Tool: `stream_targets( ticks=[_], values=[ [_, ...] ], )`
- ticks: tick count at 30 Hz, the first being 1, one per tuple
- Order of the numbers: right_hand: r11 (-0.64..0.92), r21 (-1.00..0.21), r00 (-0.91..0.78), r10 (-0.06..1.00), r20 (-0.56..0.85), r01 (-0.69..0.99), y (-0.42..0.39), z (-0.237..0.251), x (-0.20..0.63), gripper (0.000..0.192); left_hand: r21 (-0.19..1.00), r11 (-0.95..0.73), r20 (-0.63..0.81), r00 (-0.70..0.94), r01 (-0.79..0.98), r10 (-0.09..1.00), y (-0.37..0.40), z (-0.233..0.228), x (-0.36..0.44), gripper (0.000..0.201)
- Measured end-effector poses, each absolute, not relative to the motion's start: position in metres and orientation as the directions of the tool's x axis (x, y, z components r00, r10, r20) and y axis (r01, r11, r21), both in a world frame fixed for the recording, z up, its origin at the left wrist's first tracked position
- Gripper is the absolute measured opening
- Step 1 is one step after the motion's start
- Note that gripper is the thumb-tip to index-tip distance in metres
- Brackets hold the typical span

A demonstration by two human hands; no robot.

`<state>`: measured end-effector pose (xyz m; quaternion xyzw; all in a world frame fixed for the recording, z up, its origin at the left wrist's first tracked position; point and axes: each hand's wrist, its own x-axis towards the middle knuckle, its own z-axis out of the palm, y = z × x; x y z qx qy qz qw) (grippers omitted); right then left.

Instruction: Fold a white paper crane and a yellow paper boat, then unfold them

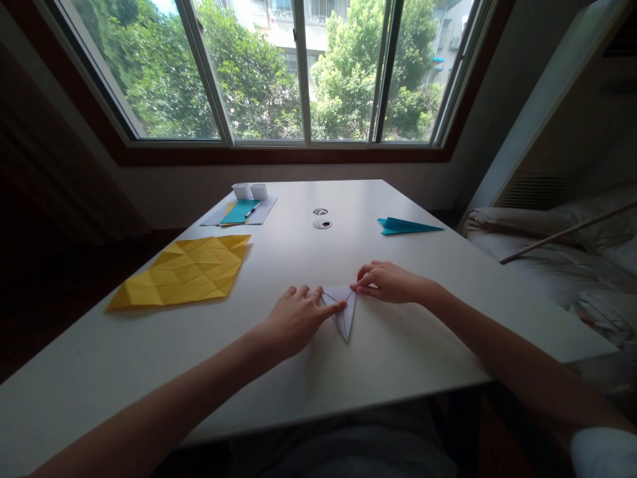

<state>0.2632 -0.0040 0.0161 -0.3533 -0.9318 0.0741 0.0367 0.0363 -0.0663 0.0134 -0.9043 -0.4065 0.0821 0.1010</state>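
Note:
A small piece of white folded paper lies on the white table, its narrow point toward me. My left hand rests on the paper's left side, thumb stretched across its middle and fingertips at the upper left corner. These fingers are spread and press down rather than wrap round it. At the upper right corner, my right hand has thumb and fingers closed in a pinch on the edge. Parts of the paper's left side are hidden under my left hand.
Creased yellow paper lies at left. A blue folded paper plane sits at right. Farther back are two round pieces, one patterned and one pale, blue paper, a pen and two white cups.

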Motion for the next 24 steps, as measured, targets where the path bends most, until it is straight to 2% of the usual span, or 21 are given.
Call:
stream_targets(
  ticks=[5, 9, 12, 15, 18, 20, 21, 24],
  values=[
    [0.729, -0.178, -0.738, 0.674, 0.022, 0.661, -0.004, 0.018, 0.271, 0.031, -0.249, -0.639, -0.069, 0.645, 0.728, 0.761, -0.068, 0.012, 0.036, 0.062],
    [0.732, -0.161, -0.724, 0.680, 0.116, 0.662, -0.006, 0.012, 0.266, 0.024, -0.190, -0.665, -0.062, 0.667, 0.722, 0.742, -0.065, 0.012, 0.033, 0.059],
    [0.723, -0.137, -0.700, 0.690, 0.183, 0.677, -0.006, 0.007, 0.262, 0.024, -0.102, -0.673, -0.012, 0.675, 0.733, 0.737, -0.055, 0.012, 0.028, 0.058],
    [0.723, -0.179, -0.698, 0.691, 0.189, 0.667, -0.006, 0.004, 0.260, 0.031, 0.033, -0.664, 0.027, 0.663, 0.747, 0.748, -0.042, 0.011, 0.022, 0.054],
    [0.715, -0.220, -0.690, 0.698, 0.189, 0.663, -0.005, 0.002, 0.259, 0.037, 0.146, -0.649, 0.063, 0.648, 0.746, 0.759, -0.032, 0.008, 0.019, 0.039],
    [0.720, -0.202, -0.689, 0.694, 0.207, 0.664, -0.006, 0.002, 0.259, 0.037, 0.179, -0.638, 0.099, 0.632, 0.749, 0.769, -0.031, 0.006, 0.020, 0.031],
    [0.728, -0.187, -0.695, 0.686, 0.217, 0.660, -0.008, 0.003, 0.258, 0.035, 0.186, -0.634, 0.117, 0.624, 0.750, 0.773, -0.031, 0.005, 0.021, 0.033],
    [0.750, -0.150, -0.712, 0.660, 0.242, 0.644, -0.013, 0.004, 0.255, 0.025, 0.190, -0.623, 0.151, 0.604, 0.759, 0.782, -0.035, 0.004, 0.027, 0.056]
  ],
)
